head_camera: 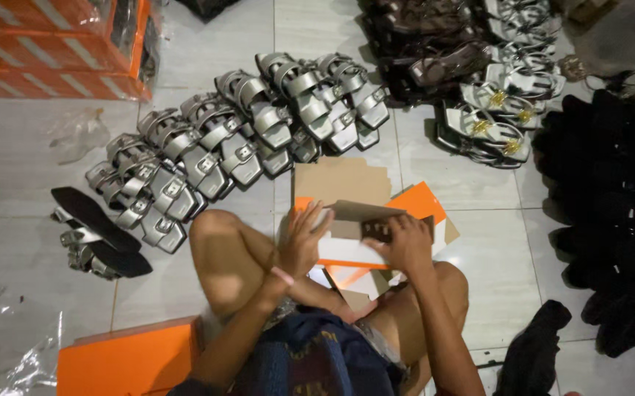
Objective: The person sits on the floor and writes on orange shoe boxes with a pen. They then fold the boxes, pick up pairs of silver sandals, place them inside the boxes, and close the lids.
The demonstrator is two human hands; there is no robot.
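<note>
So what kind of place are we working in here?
Likely a footwear packing spot on a tiled floor: rows of silver sandals, stacked orange boxes, and both hands on an unfolded orange box.

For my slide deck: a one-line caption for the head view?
Seated person's left hand and right hand fold an orange cardboard box beside rows of silver sandals.

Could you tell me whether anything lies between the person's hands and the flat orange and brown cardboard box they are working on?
Nothing visible does. The left hand and the right hand both rest directly on the flat orange and brown cardboard box. The row of silver buckled sandals lies apart, beyond it on the tiled floor.
</note>
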